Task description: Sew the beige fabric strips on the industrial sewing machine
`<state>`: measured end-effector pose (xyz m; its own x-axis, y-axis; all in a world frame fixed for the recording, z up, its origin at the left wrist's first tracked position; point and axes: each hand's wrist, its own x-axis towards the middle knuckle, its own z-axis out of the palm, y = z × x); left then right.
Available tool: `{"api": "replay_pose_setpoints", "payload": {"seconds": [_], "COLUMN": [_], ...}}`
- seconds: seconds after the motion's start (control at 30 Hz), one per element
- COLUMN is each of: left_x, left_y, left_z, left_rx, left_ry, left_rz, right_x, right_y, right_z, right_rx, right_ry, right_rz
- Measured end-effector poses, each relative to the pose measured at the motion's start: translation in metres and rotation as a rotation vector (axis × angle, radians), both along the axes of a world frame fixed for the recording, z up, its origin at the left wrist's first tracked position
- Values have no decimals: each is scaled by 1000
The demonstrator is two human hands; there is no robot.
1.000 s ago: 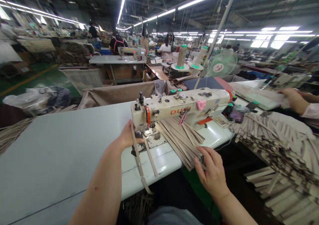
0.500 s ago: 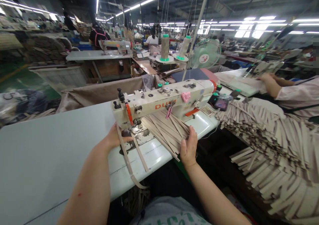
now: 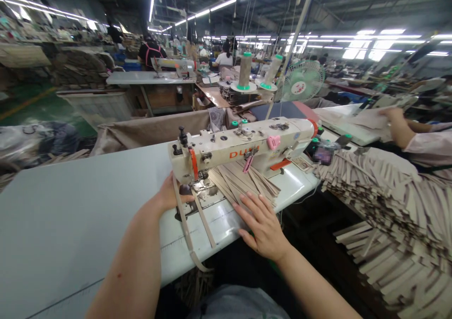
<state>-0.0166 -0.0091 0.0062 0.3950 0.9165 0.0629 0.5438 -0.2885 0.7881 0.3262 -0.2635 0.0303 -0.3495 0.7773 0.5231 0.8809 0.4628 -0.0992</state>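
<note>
Since a moment ago, right hand has slid off the strip pile edge and lies flat, fingers spread, near it. Left hand pinches a beige strap by the sewing machine needle; fingers there risk a prick, and loose strips could slip off the table.

1. Bright hall, lit by ceiling tube lights running from 12 toward 2 o'clock.
2. Glare blows out the lights at 2 o'clock.
3. Wide-angle bending warps the edges.
4. Soft shadows under the machine; distance blurred.
</note>
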Motion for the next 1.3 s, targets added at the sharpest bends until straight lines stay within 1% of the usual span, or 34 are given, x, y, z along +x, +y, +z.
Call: {"api": "replay_pose_setpoints", "payload": {"seconds": [0.07,0.1,0.13,0.23,0.3,0.37,0.47,0.53,0.6,0.67,0.73,0.83,0.9,1.03,1.1,1.23,1.3], "left_x": [0,0,-1,-3,-5,-6,-5,-4,-3,-2,-2,-2,-2,0,1,2,2], "left_y": [-1,0,0,3,5,6,7,6,5,3,2,0,0,0,0,-1,-2], "left_z": [-1,-1,-2,-5,-7,-8,-8,-7,-6,-3,0,3,4,5,6,9,10], "left_rx": [17,32,45,60,60,70,85,74,54,44,42,34,25,27,23,24,34], "left_ry": [-31,-44,-56,-52,-10,33,54,57,61,65,74,64,48,35,28,39,48], "left_rz": [-20,-32,-40,-65,-62,-40,-40,-42,-30,-16,-3,-10,-14,-13,-24,-10,-5], "right_x": [-5,-7,-9,-14,-17,-20,-24,-27,-29,-29,-24,-16,-13,-21,-28,-41,-46], "right_y": [13,22,29,47,51,51,47,47,52,61,72,87,92,88,81,72,72], "right_z": [6,6,5,-2,-5,-5,3,10,15,16,13,9,9,19,26,40,44], "right_rx": [-98,-136,-162,-184,-173,-164,-146,-136,-150,-192,-233,-263,-283,-329,-338,-370,-415], "right_ry": [-131,-163,-173,-128,-96,-92,-101,-109,-125,-144,-150,-146,-153,-174,-174,-170,-180], "right_rz": [127,153,149,14,-70,-101,-123,-100,-28,42,48,-17,-53,-146,-257,-537,-593]}}
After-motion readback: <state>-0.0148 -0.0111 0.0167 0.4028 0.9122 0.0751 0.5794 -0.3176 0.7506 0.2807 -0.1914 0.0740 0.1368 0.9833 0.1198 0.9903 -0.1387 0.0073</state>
